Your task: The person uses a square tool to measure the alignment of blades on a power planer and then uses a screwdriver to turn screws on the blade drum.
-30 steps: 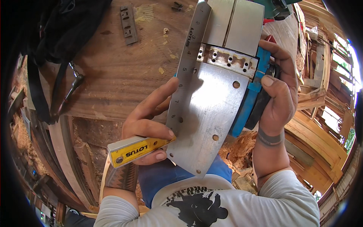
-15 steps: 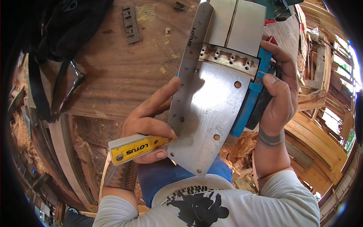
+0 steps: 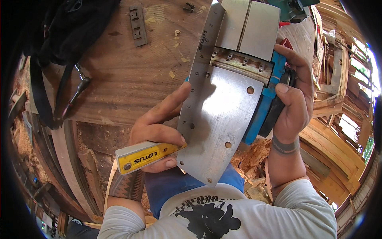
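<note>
An electric planer (image 3: 227,107) with a blue body lies with its shiny metal sole facing up in front of me. Its cutter slot, lined with small bolts, crosses the sole and shows no blade. My right hand (image 3: 295,97) is closed round the planer's blue and black right side, thumb toward me. A try square with a yellow handle (image 3: 149,156) is gripped in my left hand (image 3: 159,129), between thumb and fingers. Its steel ruled blade (image 3: 195,77) runs lengthwise along the sole's left edge, standing on or very near it. The contact line is hard to see.
On the wooden board (image 3: 107,95) lie a slotted metal plate (image 3: 138,25), small dark screws (image 3: 188,7) and wood chips. A black bag (image 3: 75,32) sits at left beside a dark-handled tool (image 3: 82,85). Behind the planer stands a green tool (image 3: 295,8). Stacked timber (image 3: 330,147) fills the right.
The try square has shifted very slightly to the right along with the planer. Both hands keep the same hold.
</note>
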The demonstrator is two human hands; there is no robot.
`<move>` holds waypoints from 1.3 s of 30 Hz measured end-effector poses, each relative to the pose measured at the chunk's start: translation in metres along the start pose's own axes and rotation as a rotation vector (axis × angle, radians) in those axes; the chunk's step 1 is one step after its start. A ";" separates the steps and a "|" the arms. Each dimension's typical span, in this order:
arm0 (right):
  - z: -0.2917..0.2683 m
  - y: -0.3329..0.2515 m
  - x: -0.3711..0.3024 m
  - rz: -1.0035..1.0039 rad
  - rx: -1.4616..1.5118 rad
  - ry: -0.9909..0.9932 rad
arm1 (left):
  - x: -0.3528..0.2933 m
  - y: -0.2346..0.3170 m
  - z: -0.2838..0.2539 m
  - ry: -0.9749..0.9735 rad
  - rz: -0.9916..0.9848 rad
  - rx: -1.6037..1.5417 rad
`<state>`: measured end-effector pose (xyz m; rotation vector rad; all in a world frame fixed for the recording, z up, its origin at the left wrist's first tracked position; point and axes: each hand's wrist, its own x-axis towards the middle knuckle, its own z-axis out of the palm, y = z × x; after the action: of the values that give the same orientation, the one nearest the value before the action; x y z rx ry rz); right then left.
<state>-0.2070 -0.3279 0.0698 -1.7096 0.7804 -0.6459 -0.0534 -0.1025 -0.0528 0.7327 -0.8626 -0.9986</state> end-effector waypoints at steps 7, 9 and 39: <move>0.001 0.001 0.000 -0.028 -0.066 0.037 | -0.001 0.000 0.000 0.007 -0.005 0.018; 0.000 0.001 0.001 -0.032 -0.063 0.039 | 0.000 0.000 0.000 0.004 0.002 0.013; 0.002 0.000 -0.001 0.022 -0.006 0.061 | -0.001 -0.003 0.001 -0.004 0.000 0.009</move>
<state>-0.2066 -0.3256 0.0692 -1.6906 0.8441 -0.6841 -0.0557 -0.1031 -0.0545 0.7385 -0.8705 -0.9968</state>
